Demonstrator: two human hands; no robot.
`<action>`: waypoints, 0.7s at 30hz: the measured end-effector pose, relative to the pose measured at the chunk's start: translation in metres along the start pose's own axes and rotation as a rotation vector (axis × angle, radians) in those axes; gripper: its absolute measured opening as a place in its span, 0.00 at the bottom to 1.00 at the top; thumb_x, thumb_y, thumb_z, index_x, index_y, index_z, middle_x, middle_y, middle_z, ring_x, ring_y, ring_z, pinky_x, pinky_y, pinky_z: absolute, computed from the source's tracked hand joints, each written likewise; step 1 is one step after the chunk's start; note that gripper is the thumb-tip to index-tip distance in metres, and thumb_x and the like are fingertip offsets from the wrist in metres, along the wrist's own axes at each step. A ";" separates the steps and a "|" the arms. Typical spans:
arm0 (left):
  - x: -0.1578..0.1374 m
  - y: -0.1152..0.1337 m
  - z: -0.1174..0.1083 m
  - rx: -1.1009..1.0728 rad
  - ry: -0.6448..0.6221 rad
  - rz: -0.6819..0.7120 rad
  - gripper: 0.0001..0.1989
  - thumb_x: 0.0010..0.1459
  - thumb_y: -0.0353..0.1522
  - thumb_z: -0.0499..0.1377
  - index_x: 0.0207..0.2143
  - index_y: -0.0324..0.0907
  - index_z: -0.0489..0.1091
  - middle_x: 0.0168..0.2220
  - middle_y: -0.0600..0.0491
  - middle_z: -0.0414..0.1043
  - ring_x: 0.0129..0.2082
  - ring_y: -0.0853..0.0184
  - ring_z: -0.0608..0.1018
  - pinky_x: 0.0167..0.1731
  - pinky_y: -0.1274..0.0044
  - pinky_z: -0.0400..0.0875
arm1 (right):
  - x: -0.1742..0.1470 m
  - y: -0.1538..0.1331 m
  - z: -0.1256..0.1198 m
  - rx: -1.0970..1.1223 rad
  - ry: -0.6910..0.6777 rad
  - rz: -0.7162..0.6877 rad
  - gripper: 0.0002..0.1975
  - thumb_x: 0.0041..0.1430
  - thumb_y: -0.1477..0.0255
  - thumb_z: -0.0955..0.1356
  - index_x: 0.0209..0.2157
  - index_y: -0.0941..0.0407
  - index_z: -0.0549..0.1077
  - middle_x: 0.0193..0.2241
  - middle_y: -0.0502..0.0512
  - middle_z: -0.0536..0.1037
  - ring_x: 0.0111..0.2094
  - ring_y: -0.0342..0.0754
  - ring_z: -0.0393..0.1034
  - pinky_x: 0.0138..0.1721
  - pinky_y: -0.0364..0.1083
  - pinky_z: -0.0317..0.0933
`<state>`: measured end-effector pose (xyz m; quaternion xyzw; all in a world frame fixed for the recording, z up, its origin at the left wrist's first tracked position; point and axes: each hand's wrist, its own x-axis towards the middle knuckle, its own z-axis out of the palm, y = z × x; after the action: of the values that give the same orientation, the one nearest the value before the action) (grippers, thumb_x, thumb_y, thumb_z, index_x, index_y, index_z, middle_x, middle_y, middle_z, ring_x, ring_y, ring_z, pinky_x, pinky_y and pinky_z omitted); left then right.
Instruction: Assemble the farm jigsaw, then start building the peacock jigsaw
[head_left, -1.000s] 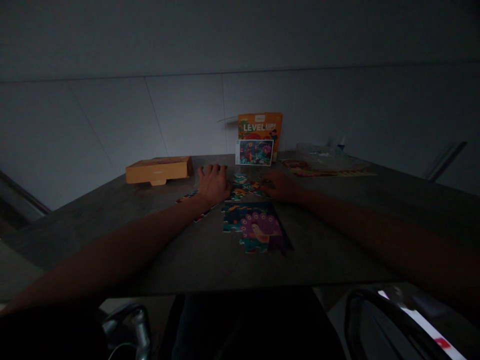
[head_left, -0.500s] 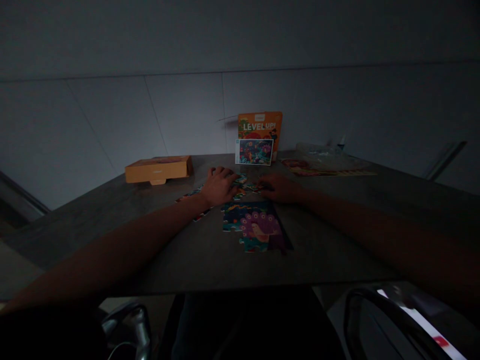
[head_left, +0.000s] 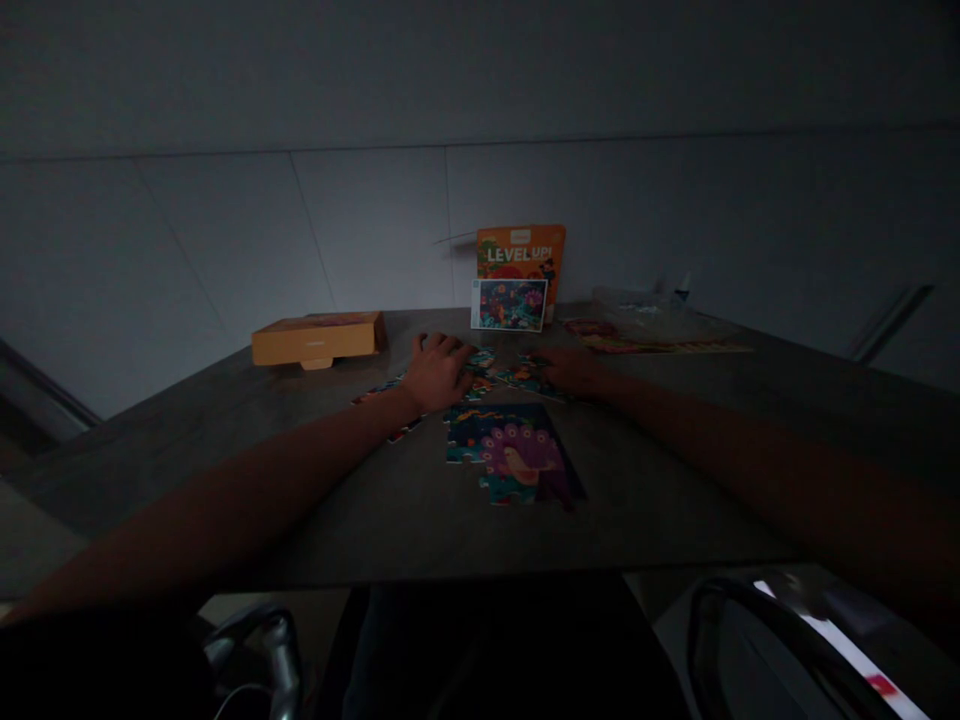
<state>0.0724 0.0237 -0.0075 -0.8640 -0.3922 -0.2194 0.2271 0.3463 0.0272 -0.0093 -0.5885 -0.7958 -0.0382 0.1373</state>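
Note:
A partly joined jigsaw puzzle section (head_left: 517,450) with a purple peacock lies flat near the middle of the table. Beyond it are loose puzzle pieces (head_left: 484,380), dark and colourful. My left hand (head_left: 439,372) rests palm down over some of them, fingers spread, hiding part of what lies below. To its right, my right hand (head_left: 574,372) has its thumb and fingers closed about the edge of a puzzle piece (head_left: 525,374) lying on the table. Other puzzle pieces (head_left: 379,390) stick out to the left of my left wrist.
An orange "LEVEL UP!" box (head_left: 525,248) stands upright at the back, a white-bordered picture card (head_left: 510,305) leaning against it. An orange box lid (head_left: 319,342) lies at the left. At the right back are a printed sheet (head_left: 667,345) and clear plastic wrapping (head_left: 637,303). The light is dim.
My right hand has shifted slightly to the right, and more of the puzzle pieces beside its fingertips now show. My left hand stays almost where it was.

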 end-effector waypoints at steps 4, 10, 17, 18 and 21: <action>0.000 -0.001 0.001 0.009 0.002 -0.005 0.19 0.61 0.36 0.54 0.53 0.42 0.73 0.49 0.41 0.74 0.50 0.47 0.71 0.51 0.50 0.59 | 0.000 -0.003 -0.003 0.010 0.006 0.022 0.19 0.61 0.73 0.66 0.53 0.58 0.76 0.51 0.63 0.79 0.50 0.60 0.74 0.50 0.52 0.65; 0.000 -0.002 0.002 0.028 0.004 0.000 0.19 0.61 0.36 0.55 0.53 0.42 0.72 0.49 0.42 0.74 0.50 0.47 0.71 0.51 0.50 0.59 | -0.004 -0.009 -0.004 0.051 0.070 0.028 0.17 0.59 0.72 0.67 0.49 0.61 0.75 0.47 0.64 0.80 0.47 0.56 0.75 0.45 0.48 0.67; 0.000 -0.001 0.001 0.017 0.000 0.010 0.19 0.62 0.36 0.54 0.52 0.42 0.72 0.49 0.42 0.74 0.51 0.47 0.71 0.51 0.52 0.59 | -0.002 -0.008 0.001 0.043 0.050 -0.065 0.29 0.60 0.73 0.67 0.63 0.63 0.66 0.60 0.67 0.71 0.59 0.60 0.68 0.59 0.53 0.61; 0.000 -0.001 0.000 0.016 -0.006 0.011 0.19 0.62 0.36 0.54 0.52 0.42 0.73 0.49 0.42 0.74 0.51 0.47 0.71 0.51 0.52 0.59 | -0.001 -0.007 0.002 0.041 0.018 -0.090 0.29 0.61 0.73 0.66 0.64 0.62 0.65 0.62 0.67 0.69 0.61 0.59 0.66 0.61 0.53 0.59; 0.000 -0.001 0.000 0.017 -0.020 0.008 0.18 0.62 0.36 0.54 0.52 0.42 0.73 0.50 0.42 0.74 0.51 0.47 0.71 0.51 0.52 0.59 | 0.002 -0.004 0.004 0.058 -0.052 -0.126 0.26 0.63 0.74 0.65 0.62 0.61 0.68 0.61 0.65 0.71 0.61 0.58 0.67 0.61 0.53 0.59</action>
<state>0.0717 0.0241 -0.0070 -0.8658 -0.3928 -0.2063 0.2315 0.3414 0.0286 -0.0128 -0.5340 -0.8353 -0.0084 0.1306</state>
